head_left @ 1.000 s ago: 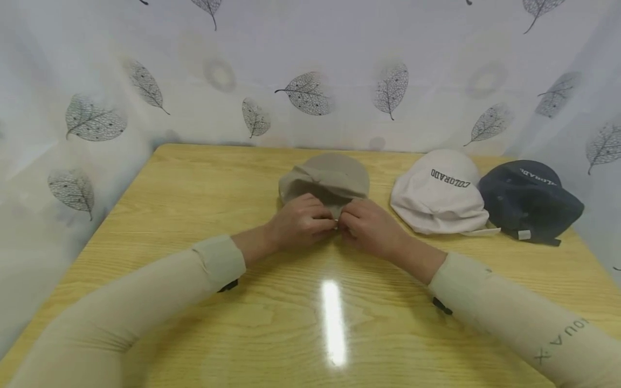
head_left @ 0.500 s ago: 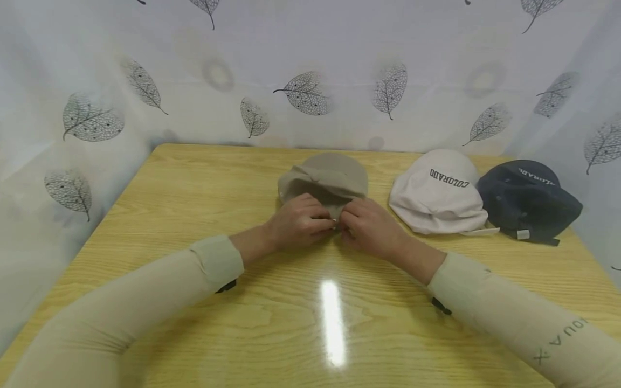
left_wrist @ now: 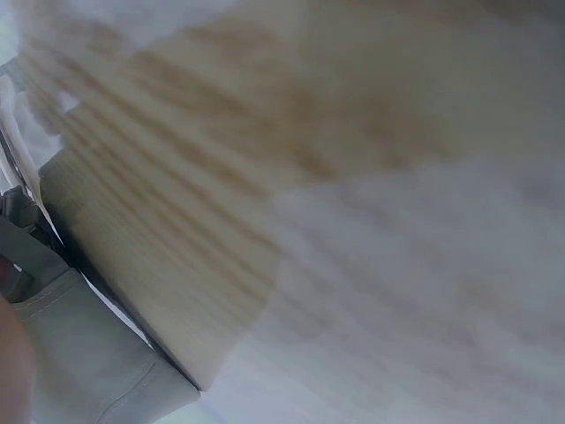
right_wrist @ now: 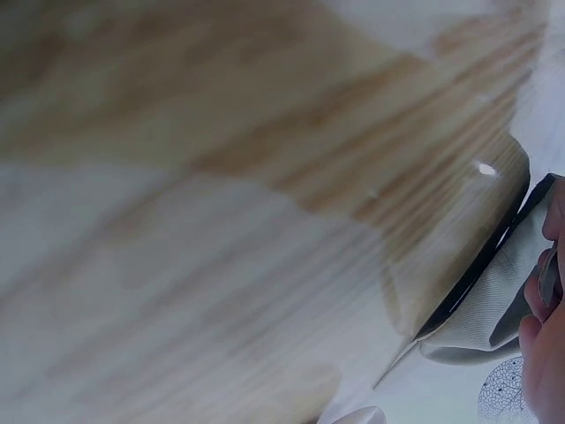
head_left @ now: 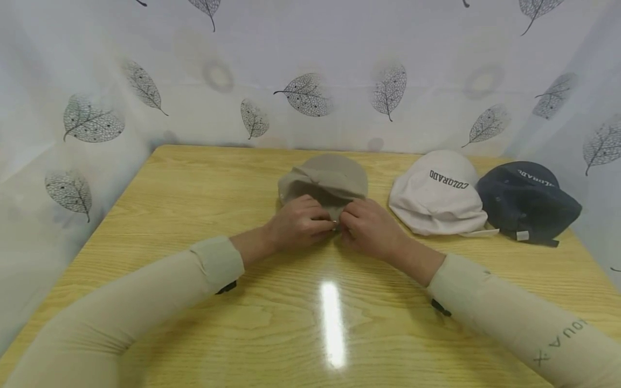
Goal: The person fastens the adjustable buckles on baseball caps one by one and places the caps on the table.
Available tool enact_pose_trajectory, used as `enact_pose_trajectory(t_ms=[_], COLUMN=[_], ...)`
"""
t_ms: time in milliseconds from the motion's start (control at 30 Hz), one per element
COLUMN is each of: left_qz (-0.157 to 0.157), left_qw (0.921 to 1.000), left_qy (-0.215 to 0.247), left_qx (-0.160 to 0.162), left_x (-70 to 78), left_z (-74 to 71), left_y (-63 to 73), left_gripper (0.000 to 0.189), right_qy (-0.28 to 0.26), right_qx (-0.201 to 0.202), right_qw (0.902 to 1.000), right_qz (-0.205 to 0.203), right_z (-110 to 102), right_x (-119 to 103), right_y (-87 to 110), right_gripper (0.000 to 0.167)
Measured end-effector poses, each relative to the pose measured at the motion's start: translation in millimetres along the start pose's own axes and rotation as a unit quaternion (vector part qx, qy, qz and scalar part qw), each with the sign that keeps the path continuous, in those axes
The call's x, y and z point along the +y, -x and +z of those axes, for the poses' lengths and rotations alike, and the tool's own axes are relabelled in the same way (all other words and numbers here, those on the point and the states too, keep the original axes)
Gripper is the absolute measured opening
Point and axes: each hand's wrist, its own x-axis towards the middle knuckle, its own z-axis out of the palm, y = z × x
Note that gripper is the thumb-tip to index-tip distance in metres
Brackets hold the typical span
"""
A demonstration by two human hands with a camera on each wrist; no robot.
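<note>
A khaki cap (head_left: 339, 166) lies near the back of the table, its crown away from me and its hollow side facing the hands. With curled fingers, my left hand (head_left: 302, 222) pinches the cap's back strap from the left. Opposite it, fingertips almost meeting, my right hand (head_left: 367, 229) pinches the strap too. A small shiny bit of metal (head_left: 335, 224) shows between the two hands. The left wrist view catches the cap's side panel (left_wrist: 97, 349) at the lower left. In the right wrist view the fingers (right_wrist: 546, 362) hold a fold of the strap at the right edge.
To the right lies a white cap (head_left: 436, 196) lettered COLORADO, its strap end sticking out. Touching its side is a dark navy cap (head_left: 529, 199). A leaf-print curtain (head_left: 339, 64) hangs behind the wooden table (head_left: 271, 323), whose glossy top reflects a light.
</note>
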Motion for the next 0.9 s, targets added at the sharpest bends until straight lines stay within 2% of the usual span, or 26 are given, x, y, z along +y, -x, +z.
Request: enact_pose_trajectory(t_ms=[500, 700, 900], left_qz=[0.004, 0.006, 0.007], left_qw=[1.0, 0.9999, 0.9999], left_qy=[0.003, 0.005, 0.007], left_qx=[0.001, 0.006, 0.005], left_x=[0.0, -0.5, 0.0], left_z=[-0.9, -0.7, -1.8], left_y=[-0.7, -0.9, -1.2], left_gripper=[0.012, 0.012, 0.012], right_qy=[0.029, -0.015, -0.033], right_qx=[-0.011, -0.016, 0.003], right_qw=[0.9992, 0.9997, 0.9992], right_qz=[0.027, 0.006, -0.021], right_z=[-3.6, -0.2, 3.9], right_x=[-2.2, 0.9, 1.4], right_y=[0.0, 0.8, 0.4], right_gripper=[0.016, 0.022, 0.02])
